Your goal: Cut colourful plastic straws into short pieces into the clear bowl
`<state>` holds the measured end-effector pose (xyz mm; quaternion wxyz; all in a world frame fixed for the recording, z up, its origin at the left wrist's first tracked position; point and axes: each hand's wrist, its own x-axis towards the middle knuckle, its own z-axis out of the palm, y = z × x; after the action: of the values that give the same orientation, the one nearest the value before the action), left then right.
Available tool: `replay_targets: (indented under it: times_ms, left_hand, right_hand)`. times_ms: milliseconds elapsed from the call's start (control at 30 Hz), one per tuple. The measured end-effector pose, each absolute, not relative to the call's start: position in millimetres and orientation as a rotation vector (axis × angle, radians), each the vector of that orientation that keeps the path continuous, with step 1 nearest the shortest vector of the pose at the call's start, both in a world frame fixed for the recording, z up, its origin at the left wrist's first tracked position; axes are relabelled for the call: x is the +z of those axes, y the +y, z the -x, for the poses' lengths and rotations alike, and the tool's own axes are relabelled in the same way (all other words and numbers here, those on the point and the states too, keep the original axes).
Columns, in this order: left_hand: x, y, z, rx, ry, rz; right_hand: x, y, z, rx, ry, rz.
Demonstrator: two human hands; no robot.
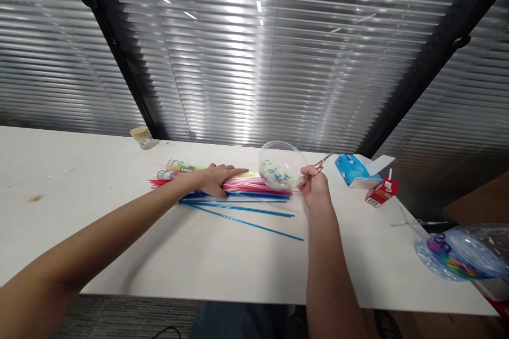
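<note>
My left hand [217,177] lies flat with its fingers spread across a bundle of red plastic straws [254,185]. Several long blue straws [254,212] fan out on the near side of the bundle, and some yellow ones show behind it. A clear plastic bowl [280,153], tilted toward me, has small blue, yellow and white bits [276,174] in it. At the bowl's right side, my right hand [315,185] is closed around its rim. Copper-coloured scissors [319,165] are also in that hand, blades pointing away up and right.
Printed tubes [170,175] lie left behind my left wrist. A corked glass jar [141,137] stands farther back. To the right are a blue tissue box [352,169], a red drink carton [382,192] and a clear plastic package [461,254] at the table's edge. Blinds rise behind the table.
</note>
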<state>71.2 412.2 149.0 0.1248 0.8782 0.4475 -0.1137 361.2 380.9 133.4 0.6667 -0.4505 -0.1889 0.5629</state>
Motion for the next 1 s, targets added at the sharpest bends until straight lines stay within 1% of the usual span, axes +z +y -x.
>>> replay_targets:
  times_ms: [100,167,333,400,467,567,667,767,867,1000]
  left_hand:
    - [146,416,-69,-0.324,1.303,-2.574]
    - [145,418,-67,-0.317,1.303,-2.580]
    - [147,419,-67,-0.316,1.309,-2.572]
    - [148,420,-68,-0.323,1.309,-2.563]
    - [148,421,-69,-0.326,1.318,-2.553]
    - [147,424,-69,-0.321,1.346,-2.545]
    - [146,428,-70,-0.292,1.381,-2.545]
    - [144,431,-70,-0.287,1.413,-2.535]
    - [141,434,-69,-0.291,1.413,-2.543]
    - [139,436,-66,-0.272,1.382,-2.574]
  right_hand:
    - [136,375,-359,1.376,-0.607,0.968]
    - [137,373,-359,1.387,-0.671,0.949]
    - [137,374,-365,1.225,-0.631,0.941]
    - [139,373,-369,1.220,-0.636,0.923]
    - [142,369,-369,1.275,-0.666,0.901]
    - [145,363,-364,1.449,-0.787,0.901]
    - [143,358,-350,1.629,-1.105,0.973]
    - [135,357,-335,1.688,-1.438,1.123]
    - [124,360,-323,1.602,-1.519,1.245]
    - [113,366,-316,1.302,-1.537,1.377]
